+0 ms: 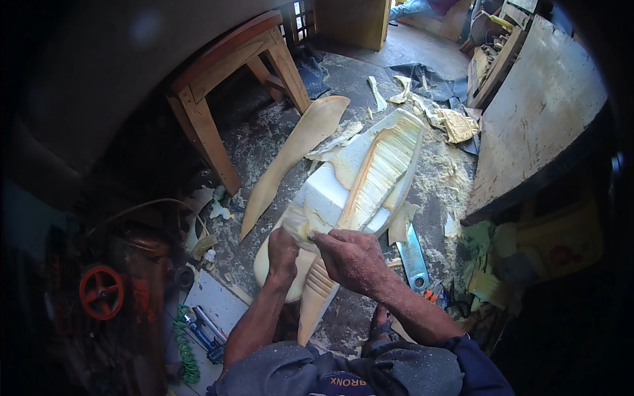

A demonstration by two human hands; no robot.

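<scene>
A long, padded seat-shaped piece of pale foam (323, 188) lies before me, with a yellowed, ribbed strip (380, 175) running along its length. The ribbing shows again close to my feet, below my hands. My left hand (282, 253) is closed at the near left part of the foam. Beside it my right hand (355, 259), dusted with pale crumbs, is closed in a fist over the ribbed strip. Between both hands is a pale, blurred thing (301, 224); motion smears it, so its kind cannot be made out. The fingertips are largely hidden.
A curved tan sheet (297, 148) lies left of the foam, near a wooden stool (228, 66). Right are a flat metal bar with a hole (413, 254) and a pale panel (535, 125). Foam scraps (457, 124) and crumbs litter the floor. A red handwheel (101, 292) stands left.
</scene>
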